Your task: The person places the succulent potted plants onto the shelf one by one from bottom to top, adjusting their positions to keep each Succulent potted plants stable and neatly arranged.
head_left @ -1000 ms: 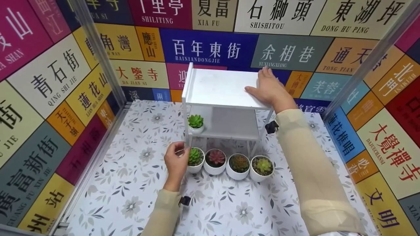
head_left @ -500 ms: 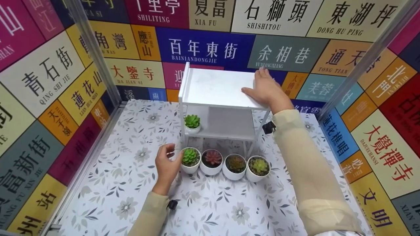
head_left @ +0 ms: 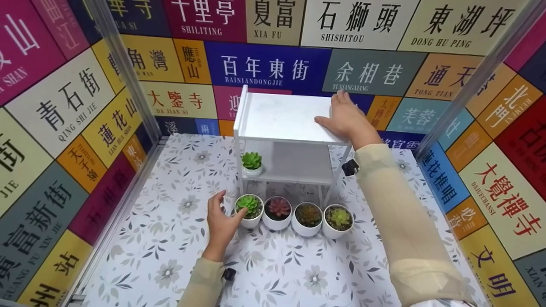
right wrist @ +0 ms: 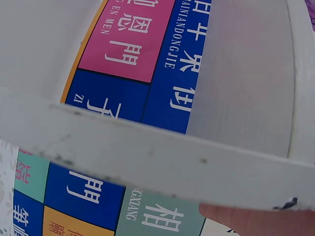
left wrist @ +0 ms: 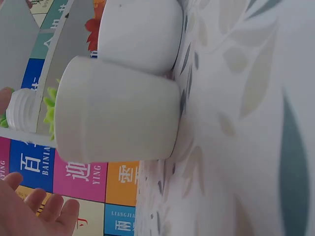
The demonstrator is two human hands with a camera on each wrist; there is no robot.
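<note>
Beside the front-left corner of a white two-tier shelf rack (head_left: 283,117), my left hand (head_left: 222,228) is spread around a white pot (head_left: 249,222) with a green succulent. The thumb overlaps the pot's near side; whether it touches cannot be told. In the left wrist view, that white pot (left wrist: 118,113) fills the middle, with fingers apart from it. My right hand (head_left: 347,119) rests on the right end of the rack's top, thumb flat on the surface. One right finger (right wrist: 256,219) shows below a white bar (right wrist: 123,152) in the right wrist view.
Right of the green plant stand potted succulents in a row: a red one (head_left: 277,213), a brownish one (head_left: 307,218) and a yellow-green one (head_left: 338,221). Another green potted succulent (head_left: 252,163) sits at the left of the lower tier (head_left: 298,164). Sign-covered walls (head_left: 273,64) enclose the table.
My left hand has left the rack's front-left post, its fingers have spread, and it has come around the green succulent's pot. The right hand stays on the rack's top.
</note>
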